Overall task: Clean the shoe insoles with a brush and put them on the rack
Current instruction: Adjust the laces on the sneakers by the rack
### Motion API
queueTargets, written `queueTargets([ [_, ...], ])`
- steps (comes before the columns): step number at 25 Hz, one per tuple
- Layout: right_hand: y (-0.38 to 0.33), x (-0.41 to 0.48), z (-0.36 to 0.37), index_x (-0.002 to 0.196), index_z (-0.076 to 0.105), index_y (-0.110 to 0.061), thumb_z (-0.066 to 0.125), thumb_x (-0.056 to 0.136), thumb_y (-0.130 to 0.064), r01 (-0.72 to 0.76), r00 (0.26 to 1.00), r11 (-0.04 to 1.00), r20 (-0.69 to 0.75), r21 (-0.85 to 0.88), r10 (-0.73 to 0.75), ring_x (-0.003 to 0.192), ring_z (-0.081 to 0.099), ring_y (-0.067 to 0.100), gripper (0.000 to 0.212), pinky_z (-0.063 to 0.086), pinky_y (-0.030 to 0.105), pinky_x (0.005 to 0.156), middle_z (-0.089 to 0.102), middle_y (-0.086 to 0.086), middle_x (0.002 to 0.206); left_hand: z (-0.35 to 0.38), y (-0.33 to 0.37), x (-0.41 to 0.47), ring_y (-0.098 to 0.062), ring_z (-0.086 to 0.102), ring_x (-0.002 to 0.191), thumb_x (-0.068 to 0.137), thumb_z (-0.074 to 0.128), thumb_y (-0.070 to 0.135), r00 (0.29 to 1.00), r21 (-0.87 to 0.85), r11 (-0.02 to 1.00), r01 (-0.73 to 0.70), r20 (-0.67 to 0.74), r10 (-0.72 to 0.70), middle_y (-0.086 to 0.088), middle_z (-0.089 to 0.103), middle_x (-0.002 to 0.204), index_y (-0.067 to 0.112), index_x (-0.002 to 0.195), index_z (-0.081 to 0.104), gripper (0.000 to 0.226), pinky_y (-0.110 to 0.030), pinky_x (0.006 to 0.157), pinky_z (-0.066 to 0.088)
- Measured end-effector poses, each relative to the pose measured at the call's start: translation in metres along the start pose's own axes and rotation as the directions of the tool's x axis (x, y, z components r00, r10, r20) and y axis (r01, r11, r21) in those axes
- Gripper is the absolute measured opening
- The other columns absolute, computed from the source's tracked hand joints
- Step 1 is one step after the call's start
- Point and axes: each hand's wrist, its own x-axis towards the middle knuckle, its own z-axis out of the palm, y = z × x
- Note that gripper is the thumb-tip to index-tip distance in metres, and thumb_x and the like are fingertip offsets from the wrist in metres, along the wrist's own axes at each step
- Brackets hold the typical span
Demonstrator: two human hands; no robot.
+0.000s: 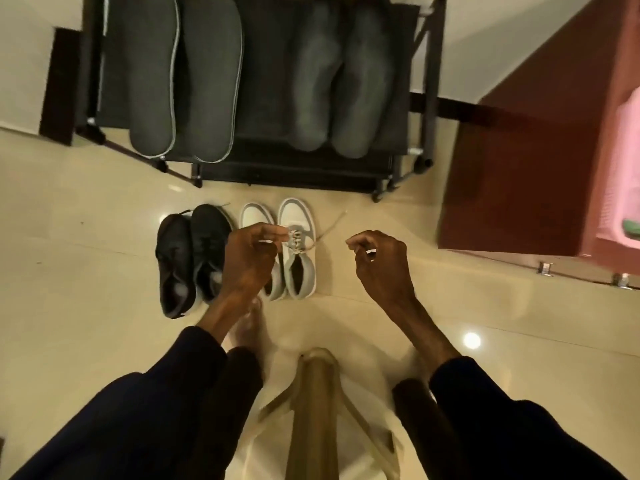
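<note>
Four insoles lie side by side on the top shelf of the black rack [263,81]. The left pair are a dark grey insole [152,74] and its light-edged mate [211,77]. The right pair are a worn grey insole [311,81] and a second like it [363,84]. My left hand [249,261] hovers over the white shoes [298,251] with its fingers loosely curled and nothing in them. My right hand [379,265] hangs level with it to the right, also loosely curled and holding nothing. No brush is in view.
A pair of black shoes [188,258] stands on the glossy floor left of the white pair, both in front of the rack. A red-brown cabinet [519,174] holding a pink basket [623,168] stands at the right. A beige wooden stool [313,403] is between my legs.
</note>
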Motion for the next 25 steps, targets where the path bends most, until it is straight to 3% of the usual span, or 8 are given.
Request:
queueTargets([
  [3,0.024,0.024,0.067,0.098,0.078,-0.014,0.055,0.085,0.009,0.008,0.993,0.996,0.118,-0.091,0.003,0.086,0.067,0.006,0.035,0.055,0.024,0.077,0.075,-0.003,0.095,-0.016,-0.065,0.032,-0.018,0.075,0.094,0.084,0.051,-0.021,0.999,0.102,0.995,0.010,-0.034,-0.007,-0.001,0.078,0.097,0.025,0.090,0.076,0.053,-0.039,0.084,0.061],
  [5,0.041,0.043,0.106,0.100,0.078,-0.015,0.056,0.085,0.005,0.002,0.986,0.988,0.164,-0.155,0.024,0.089,0.069,0.013,0.033,0.059,0.033,0.081,0.076,-0.001,0.098,-0.011,-0.101,0.054,-0.017,0.074,0.093,0.082,0.049,-0.021,0.999,0.151,0.988,0.029,-0.032,-0.024,-0.001,0.078,0.098,0.022,0.090,0.077,0.052,-0.037,0.084,0.062],
  [8,0.071,0.062,0.151,0.114,0.074,-0.014,0.065,0.087,-0.003,-0.019,0.970,0.976,0.232,-0.217,0.070,0.101,0.070,0.020,0.030,0.060,0.041,0.086,0.074,0.003,0.112,0.009,-0.141,0.083,-0.014,0.072,0.094,0.077,0.046,-0.022,1.000,0.269,0.963,0.019,0.014,-0.024,0.002,0.077,0.100,0.014,0.096,0.078,0.052,-0.024,0.081,0.059],
  [12,0.112,0.075,0.192,0.124,0.068,-0.014,0.076,0.086,-0.011,0.112,0.951,0.961,0.308,-0.255,-0.029,0.114,0.063,0.024,0.039,0.055,0.037,0.094,0.067,0.007,0.125,0.049,-0.190,0.102,-0.018,0.067,0.098,0.070,0.053,-0.021,0.974,0.371,0.908,-0.194,0.183,0.134,-0.002,0.074,0.101,0.014,0.095,0.077,0.050,-0.027,0.081,0.052],
  [15,0.131,0.071,0.209,0.121,0.066,-0.016,0.077,0.086,-0.017,0.149,0.938,0.964,0.341,-0.219,-0.068,0.109,0.060,0.020,0.037,0.052,0.031,0.090,0.064,0.005,0.119,0.069,-0.217,0.103,-0.021,0.065,0.091,0.074,0.066,-0.013,0.956,0.383,0.878,-0.288,0.167,0.241,0.000,0.066,0.097,0.016,0.091,0.072,0.035,-0.034,0.075,0.055],
  [19,0.151,0.059,0.211,0.104,0.060,-0.015,0.078,0.086,-0.017,0.102,0.959,0.973,0.282,-0.208,-0.041,0.094,0.059,0.020,0.026,0.051,0.031,0.076,0.061,0.003,0.106,0.078,-0.246,0.094,-0.020,0.066,0.092,0.079,0.068,-0.011,0.972,0.266,0.935,-0.232,0.092,0.215,-0.003,0.062,0.105,0.019,0.097,0.064,0.035,-0.042,0.074,0.061],
  [22,0.163,0.051,0.203,0.088,0.064,-0.018,0.084,0.078,-0.011,0.025,0.961,0.983,0.274,-0.181,0.026,0.080,0.062,0.013,0.023,0.053,0.031,0.067,0.065,-0.002,0.090,0.087,-0.252,0.073,-0.025,0.065,0.095,0.078,0.067,-0.014,0.963,0.271,0.924,-0.269,0.097,0.252,-0.006,0.060,0.106,0.015,0.096,0.063,0.035,-0.045,0.074,0.060],
  [25,0.170,0.039,0.188,0.071,0.069,-0.017,0.085,0.077,-0.008,-0.034,0.948,0.979,0.303,-0.200,0.095,0.066,0.060,-0.001,0.019,0.046,0.017,0.059,0.065,-0.008,0.072,0.098,-0.255,0.056,-0.027,0.064,0.093,0.081,0.072,-0.007,0.951,0.306,0.900,-0.310,0.115,0.288,-0.007,0.062,0.102,0.010,0.093,0.066,0.022,-0.044,0.076,0.057],
])
